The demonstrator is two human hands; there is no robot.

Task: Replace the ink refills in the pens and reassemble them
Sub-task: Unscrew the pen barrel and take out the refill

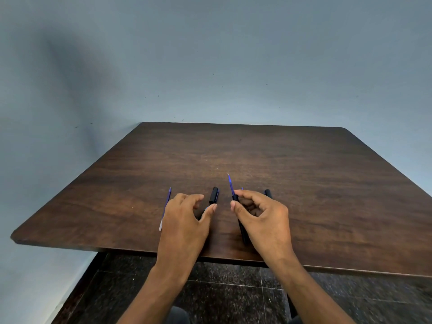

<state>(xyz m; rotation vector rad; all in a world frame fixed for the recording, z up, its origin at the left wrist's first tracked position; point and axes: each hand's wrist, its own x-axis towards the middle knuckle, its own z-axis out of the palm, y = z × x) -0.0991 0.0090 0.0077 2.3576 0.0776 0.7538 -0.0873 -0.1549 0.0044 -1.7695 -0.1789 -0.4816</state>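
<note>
Wooden table (292,174) holds two hands (184,213), two black caps (214,195), two refills (165,208).

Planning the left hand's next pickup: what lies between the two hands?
In the head view, a black pen cap lies on the table between the left hand and right hand.

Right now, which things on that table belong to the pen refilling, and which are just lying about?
Belonging:
pen barrel with blue refill in the right hand
loose refill
black cap
second black pen piece
left hand, holding nothing

Lying about:
nothing else on the wooden table
</note>
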